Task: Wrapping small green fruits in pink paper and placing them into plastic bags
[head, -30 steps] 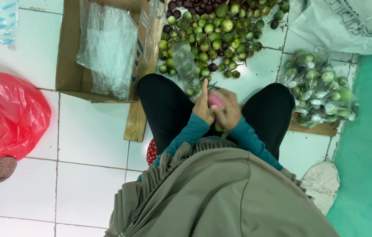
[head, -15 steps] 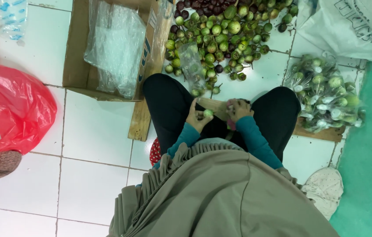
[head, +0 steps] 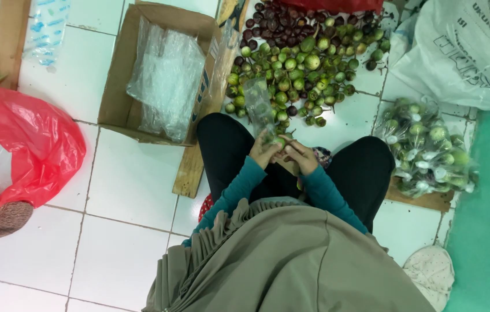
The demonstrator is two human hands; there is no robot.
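Two hands, left hand [head: 265, 151] and right hand [head: 301, 156], are closed on a clear bag [head: 259, 110]; its mouth should be kept pinched above the eggplants [head: 297, 63].

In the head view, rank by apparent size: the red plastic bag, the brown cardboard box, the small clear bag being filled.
1. Red plastic bag and brown cardboard box: alike; the bag is cut off at the frame edge, so unranked.
2. Small clear bag, held by the left hand: clearly smallest.
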